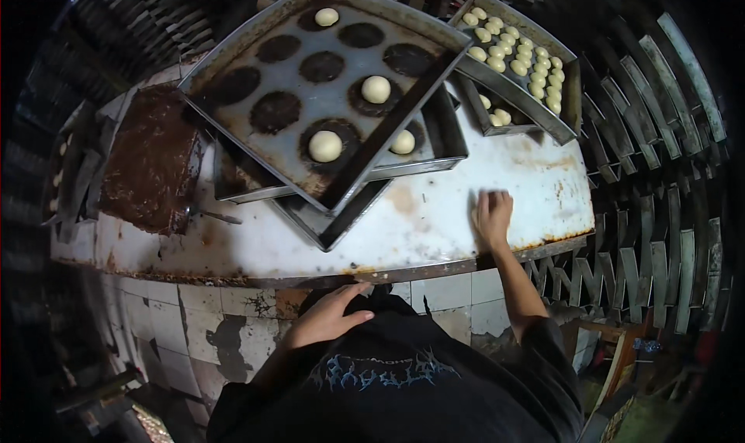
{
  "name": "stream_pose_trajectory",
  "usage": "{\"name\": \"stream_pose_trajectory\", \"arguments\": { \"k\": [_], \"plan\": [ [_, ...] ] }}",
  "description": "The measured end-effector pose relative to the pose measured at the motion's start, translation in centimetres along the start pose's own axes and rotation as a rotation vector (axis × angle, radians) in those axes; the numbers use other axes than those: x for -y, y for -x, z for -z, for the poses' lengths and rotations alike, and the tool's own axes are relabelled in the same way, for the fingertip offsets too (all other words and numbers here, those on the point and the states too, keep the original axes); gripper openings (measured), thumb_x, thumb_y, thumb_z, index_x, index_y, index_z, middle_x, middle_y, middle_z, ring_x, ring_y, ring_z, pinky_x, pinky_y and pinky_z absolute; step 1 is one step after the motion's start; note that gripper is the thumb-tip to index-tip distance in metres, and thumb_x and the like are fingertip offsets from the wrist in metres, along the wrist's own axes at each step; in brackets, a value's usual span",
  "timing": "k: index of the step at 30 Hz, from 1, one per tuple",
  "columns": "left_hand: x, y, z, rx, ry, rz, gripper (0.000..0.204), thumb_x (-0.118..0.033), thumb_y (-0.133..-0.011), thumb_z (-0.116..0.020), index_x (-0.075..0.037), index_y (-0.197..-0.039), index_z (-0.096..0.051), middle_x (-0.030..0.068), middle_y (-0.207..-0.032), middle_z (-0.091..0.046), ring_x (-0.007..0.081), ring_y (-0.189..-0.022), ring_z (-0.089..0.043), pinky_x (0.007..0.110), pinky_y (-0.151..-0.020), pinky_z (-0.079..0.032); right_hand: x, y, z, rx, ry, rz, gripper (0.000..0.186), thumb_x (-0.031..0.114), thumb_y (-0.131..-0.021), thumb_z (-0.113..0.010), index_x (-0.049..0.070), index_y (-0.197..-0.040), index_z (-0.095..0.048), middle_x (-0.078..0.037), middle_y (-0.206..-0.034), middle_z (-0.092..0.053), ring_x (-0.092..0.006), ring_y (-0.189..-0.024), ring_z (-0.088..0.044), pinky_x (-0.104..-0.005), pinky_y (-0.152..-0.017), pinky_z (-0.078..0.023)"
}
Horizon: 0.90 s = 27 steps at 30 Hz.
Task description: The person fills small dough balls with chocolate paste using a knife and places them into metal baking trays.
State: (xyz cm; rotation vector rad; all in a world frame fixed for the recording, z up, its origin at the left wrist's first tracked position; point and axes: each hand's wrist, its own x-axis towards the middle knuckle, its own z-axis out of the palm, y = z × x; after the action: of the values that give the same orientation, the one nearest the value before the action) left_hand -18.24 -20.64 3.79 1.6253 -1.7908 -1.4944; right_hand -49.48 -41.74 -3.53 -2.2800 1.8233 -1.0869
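Observation:
My right hand is down on the white tabletop, its fingers curled in; anything beneath them is hidden. By the table's front edge, against my dark shirt, rests my left hand, fingers stretched and thumb apart, holding nothing. Ahead of both hands lies a large metal tray with dark round marks and three pale dough balls, one of them a near ball. It sits askew on other trays, and a dough ball shows in the one below.
A tray with rows of several small dough balls stands at the back right, stacked on another. To the left is a block-like container coated in brown paste, a tool handle beside it. Metal racks line the right.

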Motion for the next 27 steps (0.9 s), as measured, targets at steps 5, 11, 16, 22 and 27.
{"name": "stream_pose_trajectory", "arguments": {
  "k": [5,11,16,22,27],
  "plan": [
    [1.8,-0.4,4.0,0.231,0.120,-0.287,0.055,-0.033,-0.089,-0.058,-0.005,-0.133,-0.041,0.0173,-0.131,-0.048,0.0314,-0.121,-0.046,0.037,-0.101,-0.037,6.3,2.2,-4.6,0.198,-0.315,-0.320,0.020,0.015,-0.085,-0.053,-0.001,-0.076,-0.061,-0.019,-0.081,-0.059,-0.0353,-0.081,-0.053,-0.0411,-0.075,-0.042],
    [6.3,1.2,9.8,0.293,0.128,-0.301,0.060,-0.038,-0.089,-0.056,-0.001,-0.133,-0.039,0.0196,-0.131,-0.048,0.0314,-0.121,-0.047,0.037,-0.101,-0.036,9.0,7.8,3.3,0.540,0.175,-0.207,0.019,0.009,-0.081,-0.058,0.005,-0.099,-0.061,-0.015,-0.095,-0.061,-0.0347,-0.092,-0.056,-0.0388,-0.083,-0.046],
    [8.7,2.3,10.9,0.318,0.191,-0.368,0.057,-0.036,-0.088,-0.059,-0.004,-0.132,-0.041,0.0184,-0.128,-0.051,0.0317,-0.119,-0.049,0.037,-0.100,-0.037,14.9,-5.9,11.3,0.622,-0.681,-0.399,0.027,0.008,-0.086,-0.056,0.000,-0.112,-0.057,-0.008,-0.104,-0.063,-0.0173,-0.095,-0.060,-0.0318,-0.085,-0.048],
    [6.8,2.7,10.2,0.231,0.190,-0.343,0.054,-0.035,-0.089,-0.057,-0.001,-0.129,-0.044,0.0205,-0.125,-0.052,0.0356,-0.115,-0.050,0.039,-0.096,-0.040,24.0,-25.1,5.7,-0.083,-0.101,0.125,0.037,0.030,-0.092,-0.053,-0.003,-0.105,-0.059,-0.019,-0.095,-0.066,-0.0236,-0.086,-0.065,-0.0338,-0.077,-0.050],
    [5.9,3.4,8.7,-0.032,0.250,-0.315,0.050,-0.032,-0.089,-0.059,-0.001,-0.127,-0.047,0.0192,-0.125,-0.053,0.0320,-0.116,-0.051,0.037,-0.096,-0.040,17.2,-28.3,-4.7,0.185,0.436,0.084,0.042,0.042,-0.088,-0.054,0.004,-0.094,-0.067,-0.023,-0.085,-0.065,-0.0384,-0.081,-0.064,-0.0464,-0.072,-0.049]
  ]
}}
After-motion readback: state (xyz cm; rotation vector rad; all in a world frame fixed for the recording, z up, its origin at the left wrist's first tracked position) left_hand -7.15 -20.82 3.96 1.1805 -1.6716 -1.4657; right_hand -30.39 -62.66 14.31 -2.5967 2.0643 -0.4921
